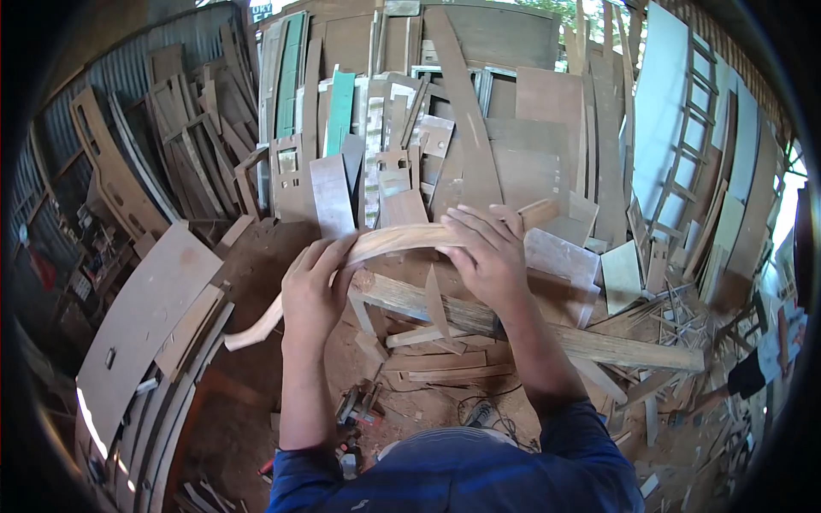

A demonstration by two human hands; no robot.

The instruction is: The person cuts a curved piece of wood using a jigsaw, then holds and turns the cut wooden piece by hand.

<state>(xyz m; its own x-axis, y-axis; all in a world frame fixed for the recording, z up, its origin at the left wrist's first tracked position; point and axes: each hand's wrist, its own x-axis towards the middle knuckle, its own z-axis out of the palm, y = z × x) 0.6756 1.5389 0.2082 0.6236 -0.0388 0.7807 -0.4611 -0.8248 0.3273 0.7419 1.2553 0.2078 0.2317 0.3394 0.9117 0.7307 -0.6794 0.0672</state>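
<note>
A curved strip of pale wood [402, 240] is held up in front of me, bowed upward in the middle. My left hand [318, 272] grips it left of centre, and its left end hangs down past my wrist. Farther along to the right, my right hand [486, 252] is wrapped round the strip, with the squared end sticking out beyond the fingers. Below the strip, a long wooden beam [616, 346] lies across a rough support, passing behind my right forearm.
Red power tools [363, 409] and a black cable [505, 410] lie on the dirt floor. Stacked boards [150, 316] stand at left. Panels and planks [530, 162] lean at the back, a ladder [688, 128] at right. Another person [770, 350] is at the right edge.
</note>
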